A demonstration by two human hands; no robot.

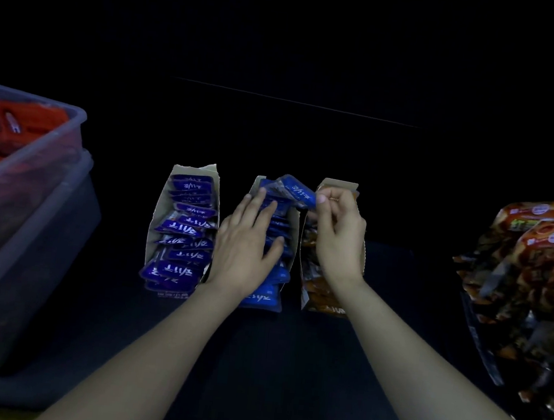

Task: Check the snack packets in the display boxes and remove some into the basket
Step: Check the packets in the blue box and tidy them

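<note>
left box: open card box, row of blue packets standing, white lettering
middle box: just right of it, same blue packets; left hand flat on the row
right box: beside middle box, brown-orange packets
lifted packet: blue, tilted over middle box's far end, pinched by right hand
bin: translucent tub, far left, nested in another, red packets inside

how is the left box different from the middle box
The left box holds purple packets; the middle box holds blue packets. The left box's row lies in full view; the left hand rests flat on the middle box's row, and the right hand pinches one lifted packet over its far end. Both are open cardboard boxes with packets in a row.
</note>
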